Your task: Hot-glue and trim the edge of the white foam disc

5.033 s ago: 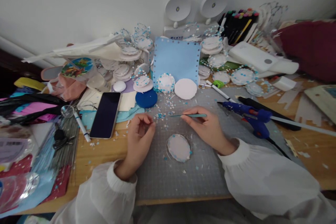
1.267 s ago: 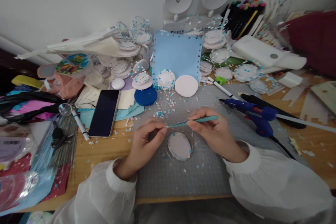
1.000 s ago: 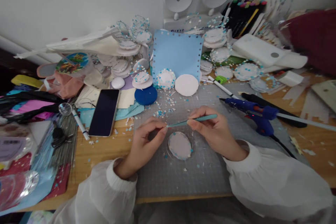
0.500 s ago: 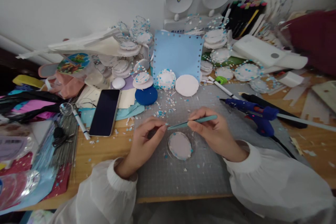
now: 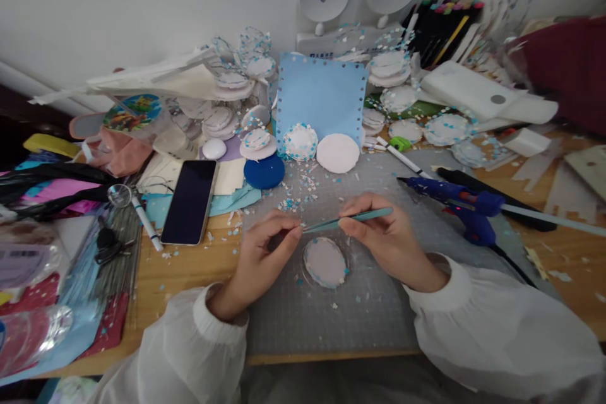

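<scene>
My right hand (image 5: 374,230) is closed around teal tweezers (image 5: 362,216), whose tips point left. Those tips meet the thumb and index finger of my left hand (image 5: 269,249), which pinch something too small to make out. Just below the tweezers, a white round disc (image 5: 325,263) edged with small blue and white bits lies on a clear round base. It rests on the grey cutting mat (image 5: 379,322). Small blue and white paper pieces (image 5: 290,204) are scattered on the mat beyond my left hand.
A blue glue gun (image 5: 466,199) with a glue stick lies at right. At left are a phone (image 5: 190,202), a white pen (image 5: 148,224) and keys (image 5: 110,243). Behind stand a light blue dotted card (image 5: 322,98), a plain white disc (image 5: 338,153), a blue round lid (image 5: 264,170) and several decorated discs.
Hardly anything differs. The tweezer tips and my left fingertips stay together, with a very slight shift; the view has moved a little. The disc keeps its place on the mat.
</scene>
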{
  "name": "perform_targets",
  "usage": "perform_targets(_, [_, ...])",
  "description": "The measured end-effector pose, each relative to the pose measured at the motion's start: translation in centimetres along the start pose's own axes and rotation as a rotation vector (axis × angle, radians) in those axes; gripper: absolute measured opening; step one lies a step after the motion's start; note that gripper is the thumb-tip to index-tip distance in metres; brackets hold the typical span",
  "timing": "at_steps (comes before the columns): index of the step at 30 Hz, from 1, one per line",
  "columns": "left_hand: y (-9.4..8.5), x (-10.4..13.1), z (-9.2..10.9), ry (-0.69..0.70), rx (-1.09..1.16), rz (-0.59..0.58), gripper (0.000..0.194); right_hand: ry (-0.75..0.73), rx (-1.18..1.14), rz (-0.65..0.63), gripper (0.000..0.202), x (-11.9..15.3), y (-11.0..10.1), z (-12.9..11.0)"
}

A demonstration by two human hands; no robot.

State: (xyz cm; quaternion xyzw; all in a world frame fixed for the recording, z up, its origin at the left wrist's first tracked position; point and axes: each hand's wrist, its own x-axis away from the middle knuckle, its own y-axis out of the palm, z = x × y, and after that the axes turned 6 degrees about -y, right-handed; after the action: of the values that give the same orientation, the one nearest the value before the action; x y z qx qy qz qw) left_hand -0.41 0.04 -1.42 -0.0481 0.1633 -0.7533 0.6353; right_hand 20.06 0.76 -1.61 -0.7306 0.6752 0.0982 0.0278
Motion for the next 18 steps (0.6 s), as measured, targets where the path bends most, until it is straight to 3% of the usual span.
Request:
perform_targets(4, [0.05,0.04,0.12,0.012,0.02,-0.009,0.01,0.014,-0.026,0.054,0.016,-0.03,-0.15,0.29])
perform_targets(18, [0.04,0.01,0.18,0.008,0.007,-0.015,0.01,0.003,0.043,0.043,0.018,-0.14,0.05,-0.33])
